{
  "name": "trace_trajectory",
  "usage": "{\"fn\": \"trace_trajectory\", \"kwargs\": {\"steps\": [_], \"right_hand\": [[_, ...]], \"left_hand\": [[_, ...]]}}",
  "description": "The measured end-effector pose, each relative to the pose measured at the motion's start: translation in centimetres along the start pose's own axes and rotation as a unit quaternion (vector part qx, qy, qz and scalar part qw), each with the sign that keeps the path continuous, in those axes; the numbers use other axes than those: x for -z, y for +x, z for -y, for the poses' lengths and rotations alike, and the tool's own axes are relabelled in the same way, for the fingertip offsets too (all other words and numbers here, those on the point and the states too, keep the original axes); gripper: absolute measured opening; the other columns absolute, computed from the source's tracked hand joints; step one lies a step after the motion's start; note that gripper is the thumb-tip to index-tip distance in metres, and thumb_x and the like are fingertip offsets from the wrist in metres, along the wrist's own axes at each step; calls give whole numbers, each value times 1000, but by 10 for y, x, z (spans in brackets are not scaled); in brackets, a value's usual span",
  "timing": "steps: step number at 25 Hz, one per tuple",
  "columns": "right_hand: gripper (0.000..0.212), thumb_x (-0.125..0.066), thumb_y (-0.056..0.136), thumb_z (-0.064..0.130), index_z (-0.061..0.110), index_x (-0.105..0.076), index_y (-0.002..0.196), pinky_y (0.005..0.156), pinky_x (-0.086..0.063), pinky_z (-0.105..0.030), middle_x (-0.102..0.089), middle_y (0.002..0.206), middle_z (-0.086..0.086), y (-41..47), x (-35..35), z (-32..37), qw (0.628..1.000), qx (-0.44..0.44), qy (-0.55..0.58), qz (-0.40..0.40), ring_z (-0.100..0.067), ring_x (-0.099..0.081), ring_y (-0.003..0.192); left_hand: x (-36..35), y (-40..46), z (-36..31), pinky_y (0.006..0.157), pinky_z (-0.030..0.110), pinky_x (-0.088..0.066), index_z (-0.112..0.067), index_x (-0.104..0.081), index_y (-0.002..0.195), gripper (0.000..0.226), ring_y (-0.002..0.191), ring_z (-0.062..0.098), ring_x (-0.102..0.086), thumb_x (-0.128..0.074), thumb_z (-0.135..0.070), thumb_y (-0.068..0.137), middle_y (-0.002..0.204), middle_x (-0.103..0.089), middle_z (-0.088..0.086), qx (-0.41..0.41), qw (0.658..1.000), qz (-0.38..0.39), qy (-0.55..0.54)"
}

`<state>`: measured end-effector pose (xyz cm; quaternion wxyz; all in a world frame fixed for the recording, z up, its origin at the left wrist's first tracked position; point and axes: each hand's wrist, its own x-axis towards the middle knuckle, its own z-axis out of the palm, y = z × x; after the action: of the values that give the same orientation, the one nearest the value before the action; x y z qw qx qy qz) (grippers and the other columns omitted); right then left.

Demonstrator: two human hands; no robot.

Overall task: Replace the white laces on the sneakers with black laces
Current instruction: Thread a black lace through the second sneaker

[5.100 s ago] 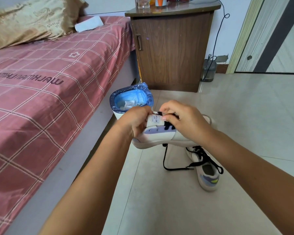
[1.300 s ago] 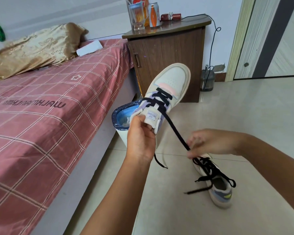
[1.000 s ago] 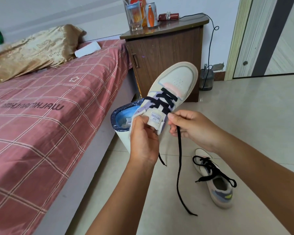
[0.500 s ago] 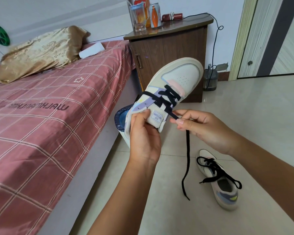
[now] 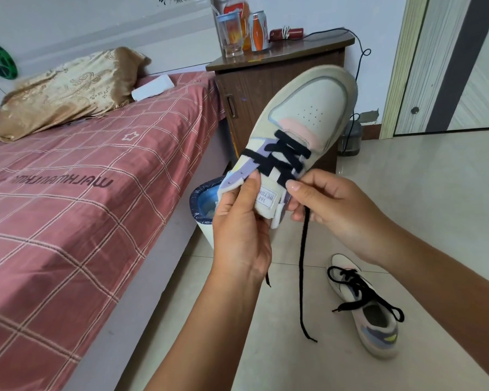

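Gripping the sneaker [image 5: 302, 128] by its tongue end, my left hand [image 5: 241, 235] has the thumb pressed on the purple eyelet strip and the fingers wrapped behind the collar; toe points up and away from me. Black lace [image 5: 284, 159] criss-crosses the lower eyelets of the sneaker. Just right of the sneaker's tongue label my right hand [image 5: 333, 210] pinches the lace between thumb and forefinger, right at the upper eyelet on that side. From that pinch the loose lace end [image 5: 302, 280] hangs straight down below the sneaker, tip near the floor [image 5: 423, 198]; cannot tell if it touches. A short lace end shows below my left palm.

Far left of the sneaker: bed [image 5: 68, 193] with pink checked sheet, gold pillow [image 5: 65, 88] at its head. Directly behind the sneaker's heel, beside the bed: bin [image 5: 202, 201] with blue liner. Behind the sneaker's toe: brown nightstand [image 5: 254, 88] with cups and a can on top. Lower right of the sneaker, on the floor: second sneaker [image 5: 370, 309], already laced in black, ends loose.
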<state>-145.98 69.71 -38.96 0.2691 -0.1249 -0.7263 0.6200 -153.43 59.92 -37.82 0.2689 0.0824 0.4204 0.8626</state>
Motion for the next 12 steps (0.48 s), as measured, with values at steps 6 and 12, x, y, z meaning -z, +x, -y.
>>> {"fn": "trace_trajectory", "kwargs": {"steps": [6,12], "right_hand": [[26,-47,95,22,6,-57,79,67,-46,-16,-61,69,-1,-1,10,5,996,70,-60,15,-9,-58,63],[24,-49,84,31,10,-56,74,75,-53,-32,-62,69,-1,-1,10,3,999,47,-8,21,-15,-59,65]], "left_hand": [[-6,-7,-8,71,30,-56,-12,-66,95,14,78,21,-66,-53,-17,92,94,-71,11,49,999,0,10],[-8,-11,-9,66,28,-55,-2,-62,104,22,77,22,-64,-47,-12,92,95,-67,16,14,998,53,26]]}}
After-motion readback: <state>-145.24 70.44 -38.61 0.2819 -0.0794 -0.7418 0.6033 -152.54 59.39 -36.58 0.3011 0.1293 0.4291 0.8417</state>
